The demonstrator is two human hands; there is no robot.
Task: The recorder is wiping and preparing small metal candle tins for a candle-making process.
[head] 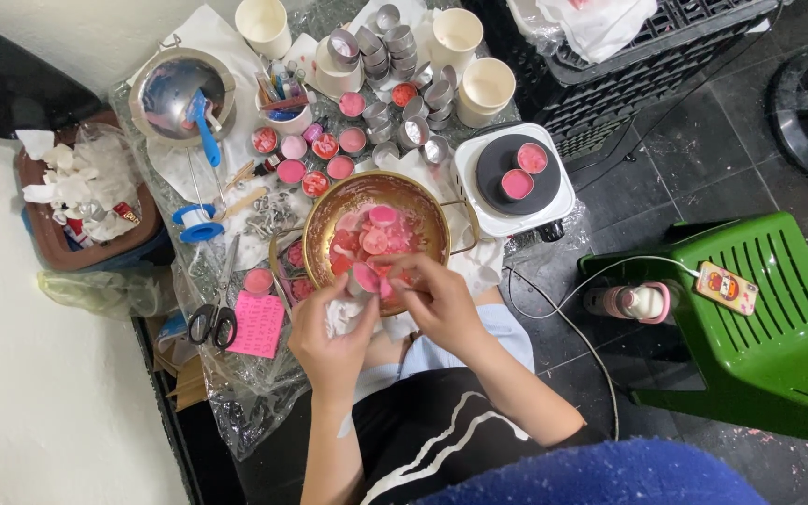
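My left hand [334, 339] grips a white tissue [340, 313] and a small cup of pink wax [365, 278] at the near rim of a brass bowl [324, 217]. My right hand [435, 301] pinches the same cup from the right side. Several pink and red wax discs [375, 239] lie in the bowl. Both hands hover over my lap, just in front of the low table.
A white hot plate [554, 201] carries two pink wax cups [525, 171]. Empty metal cups [395, 51], paper cups [486, 89], a steel pot [172, 89], scissors [215, 313], a pink note [259, 324], a green stool [759, 318] and a brown bin [67, 252] surround me.
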